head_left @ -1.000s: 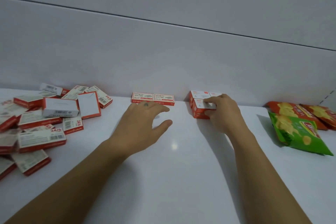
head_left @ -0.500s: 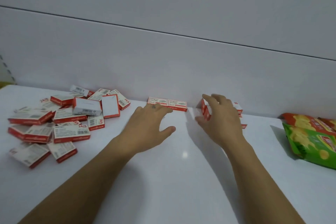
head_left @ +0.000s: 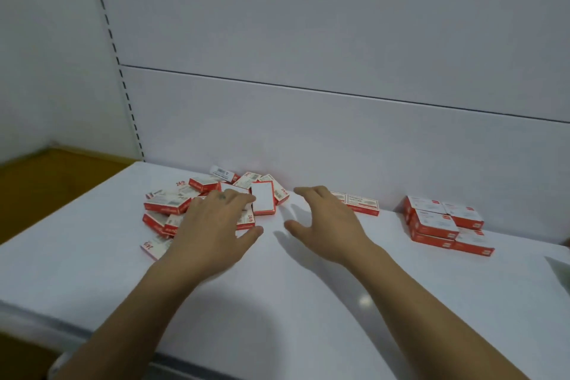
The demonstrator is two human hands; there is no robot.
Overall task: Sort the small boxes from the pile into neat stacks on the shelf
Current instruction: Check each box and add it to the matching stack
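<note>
A loose pile of small red-and-white boxes (head_left: 172, 205) lies at the back left of the white shelf (head_left: 308, 302). My left hand (head_left: 216, 225) hovers over the pile's right side, fingers spread, holding nothing. My right hand (head_left: 327, 222) is open just right of the pile, above bare shelf. A flat pair of boxes (head_left: 362, 204) lies against the back wall behind my right hand. Farther right stands a neat stack of boxes (head_left: 444, 224), apart from both hands.
The white back wall (head_left: 308, 133) rises right behind the boxes. A slotted upright (head_left: 129, 108) marks the shelf's left end, with a yellow-brown surface (head_left: 46, 182) beyond it. The shelf's front edge (head_left: 92, 330) runs below my forearms.
My right hand has let go of the stack on the right and moved left toward the pile. My left hand has reached left over the pile. The view has swung left.
</note>
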